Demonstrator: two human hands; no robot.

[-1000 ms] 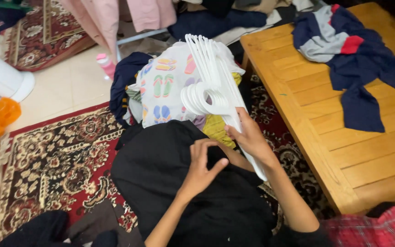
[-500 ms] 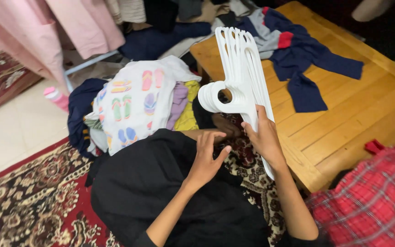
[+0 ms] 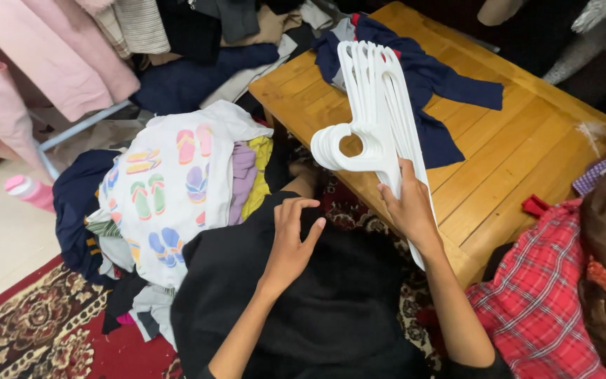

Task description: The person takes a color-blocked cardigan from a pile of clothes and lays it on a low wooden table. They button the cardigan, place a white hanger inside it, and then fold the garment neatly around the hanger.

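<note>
My right hand grips a stack of several white plastic hangers, held upright with the hooks pointing left over the edge of the wooden table. My left hand rests with fingers spread on a black garment lying across my lap. Just left of the black garment sits a pile of folded clothes topped by a white cloth with a flip-flop print.
A navy, grey and red garment lies on the table. A red plaid cloth is at the right. Pink clothes hang at upper left, a pink bottle stands on the tile floor, a patterned red rug lies below.
The view has swung right and closer. My right hand keeps the hangers, now tilted further over the table. My left hand stays on the black garment.
</note>
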